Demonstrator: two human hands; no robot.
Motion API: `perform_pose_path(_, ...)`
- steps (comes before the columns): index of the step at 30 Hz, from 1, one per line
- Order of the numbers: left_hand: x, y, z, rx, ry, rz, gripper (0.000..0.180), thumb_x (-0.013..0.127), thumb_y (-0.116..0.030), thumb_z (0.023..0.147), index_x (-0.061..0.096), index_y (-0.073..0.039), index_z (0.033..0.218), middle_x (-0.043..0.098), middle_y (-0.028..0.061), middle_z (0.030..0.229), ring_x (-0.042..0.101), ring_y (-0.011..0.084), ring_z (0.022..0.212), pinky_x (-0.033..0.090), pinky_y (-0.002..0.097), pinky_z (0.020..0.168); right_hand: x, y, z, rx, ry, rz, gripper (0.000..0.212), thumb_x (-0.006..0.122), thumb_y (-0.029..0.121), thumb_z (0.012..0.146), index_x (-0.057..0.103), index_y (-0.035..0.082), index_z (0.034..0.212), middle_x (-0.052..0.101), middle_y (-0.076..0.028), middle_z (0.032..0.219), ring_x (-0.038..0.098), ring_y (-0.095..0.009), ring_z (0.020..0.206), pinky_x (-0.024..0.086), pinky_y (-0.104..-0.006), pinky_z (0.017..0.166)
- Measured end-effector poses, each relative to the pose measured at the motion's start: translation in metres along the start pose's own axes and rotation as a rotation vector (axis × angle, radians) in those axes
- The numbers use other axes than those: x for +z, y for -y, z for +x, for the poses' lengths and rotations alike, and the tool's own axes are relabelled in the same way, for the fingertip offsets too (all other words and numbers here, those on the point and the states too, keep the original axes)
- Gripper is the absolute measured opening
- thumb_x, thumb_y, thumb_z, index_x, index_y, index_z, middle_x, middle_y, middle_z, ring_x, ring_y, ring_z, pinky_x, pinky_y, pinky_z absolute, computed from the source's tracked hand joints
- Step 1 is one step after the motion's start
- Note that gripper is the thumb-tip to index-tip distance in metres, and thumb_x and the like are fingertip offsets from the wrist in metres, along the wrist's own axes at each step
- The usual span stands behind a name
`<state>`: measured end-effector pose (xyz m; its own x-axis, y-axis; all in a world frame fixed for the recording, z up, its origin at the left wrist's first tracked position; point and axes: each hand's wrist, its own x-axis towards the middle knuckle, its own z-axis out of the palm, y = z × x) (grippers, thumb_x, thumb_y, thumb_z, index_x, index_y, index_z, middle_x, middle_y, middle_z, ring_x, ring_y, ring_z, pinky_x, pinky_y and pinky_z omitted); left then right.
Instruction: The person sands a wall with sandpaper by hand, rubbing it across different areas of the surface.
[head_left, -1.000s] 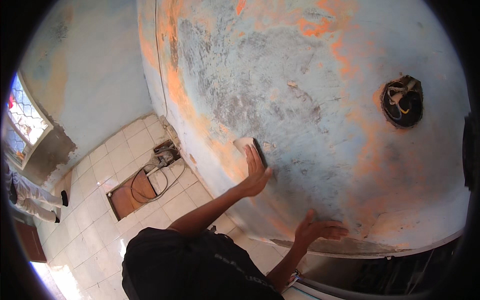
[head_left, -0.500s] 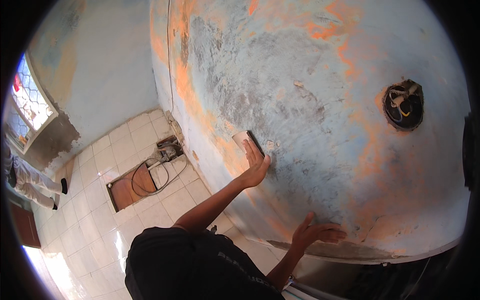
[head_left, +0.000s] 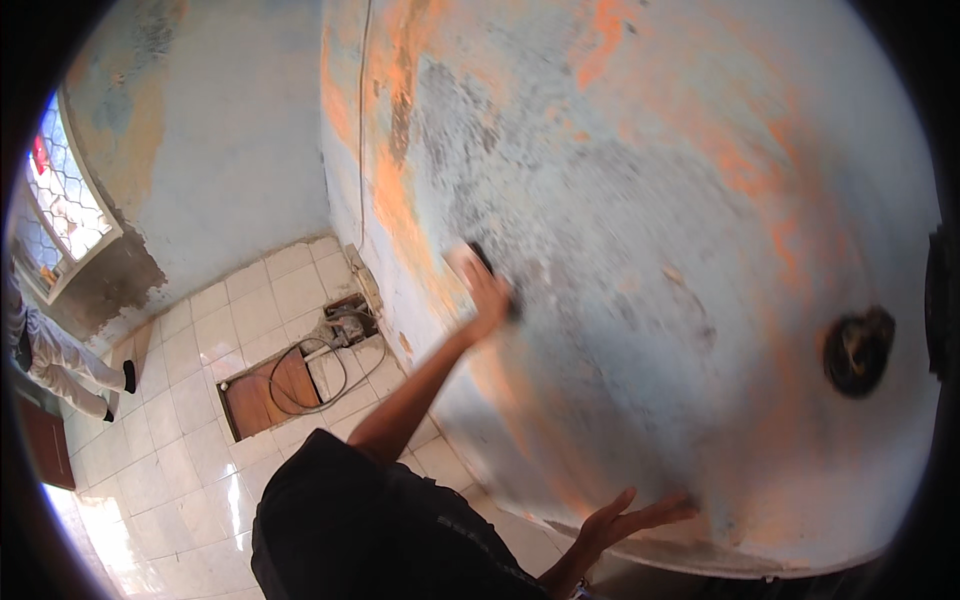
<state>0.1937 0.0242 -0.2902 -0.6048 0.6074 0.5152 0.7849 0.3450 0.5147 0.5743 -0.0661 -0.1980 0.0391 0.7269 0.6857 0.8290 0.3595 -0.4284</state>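
Note:
My left hand (head_left: 487, 298) is pressed on the patchy blue, grey and orange wall (head_left: 590, 230), slightly blurred by motion. Under its fingers is a pale piece of sandpaper (head_left: 461, 264) with a dark edge; the palm hides most of it. Lower and to the right, my right hand (head_left: 632, 520) has its fingers stretched out and its thumb apart, near the bottom of the wall. Nothing shows in it. Whether its fingertips touch the wall I cannot tell.
A round wall box (head_left: 858, 352) with wires sits at the right. On the tiled floor (head_left: 195, 405), a brown-bottomed recess (head_left: 275, 390) has a looped cable (head_left: 340, 360) over it. A person in pale trousers (head_left: 65, 350) stands at far left, below a barred window (head_left: 72, 185).
My left hand has slid the sandpaper up and leftward along the wall. The view has shifted, so the wall box appears lower and further right. My right hand stays open near the wall's bottom.

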Motion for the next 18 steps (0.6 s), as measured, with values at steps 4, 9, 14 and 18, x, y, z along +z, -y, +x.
perform_pose_path(4, -0.004, -0.005, -0.022, -0.068, -0.006, -0.464, 0.068, 0.037, -0.018, 0.089, 0.003, 0.02, 0.134, -0.009, 0.0413, 0.141, -0.003, 0.0513, 0.135, 0.008, 0.0556, 0.111, 0.044, 0.038, 0.012, 0.051, -0.147, 0.038, 0.087, 0.034, 0.059, 0.093, -0.004, 0.003, 0.146, -0.019, -0.025, 0.149, -0.012, -0.037, 0.14, 0.0, -0.0563, 0.108)
perform_pose_path(9, -0.059, 0.085, 0.075, -0.284, 0.266, -0.847, 0.081, 0.018, -0.053, 0.097, -0.024, 0.003, 0.139, -0.03, 0.0288, 0.144, -0.025, 0.0397, 0.136, -0.001, 0.0517, 0.111, 0.071, 0.041, 0.02, 0.113, -0.212, -0.084, 0.087, 0.037, 0.051, 0.095, -0.011, -0.002, 0.143, -0.021, -0.028, 0.147, -0.001, -0.04, 0.138, 0.011, -0.0505, 0.109)
perform_pose_path(14, -0.013, 0.071, 0.025, 0.052, 0.325, -0.583, 0.086, 0.033, -0.039, 0.094, -0.022, 0.015, 0.134, -0.027, 0.0399, 0.138, -0.024, 0.0519, 0.131, -0.003, 0.059, 0.108, 0.08, 0.051, 0.03, 0.124, -0.268, -0.233, 0.098, 0.037, 0.059, 0.091, -0.019, -0.005, 0.14, -0.026, -0.03, 0.144, -0.009, -0.04, 0.137, 0.007, -0.0516, 0.108)
perform_pose_path(18, -0.041, 0.059, 0.012, 0.299, 0.441, -0.491, 0.085, 0.037, -0.03, 0.091, -0.017, 0.021, 0.132, -0.024, 0.0466, 0.134, -0.025, 0.059, 0.126, -0.004, 0.0609, 0.107, 0.078, 0.05, 0.025, 0.25, -0.144, -0.201, 0.088, 0.034, 0.059, 0.092, 0.002, -0.008, 0.139, -0.005, -0.031, 0.143, 0.005, -0.04, 0.132, 0.014, -0.0488, 0.106)
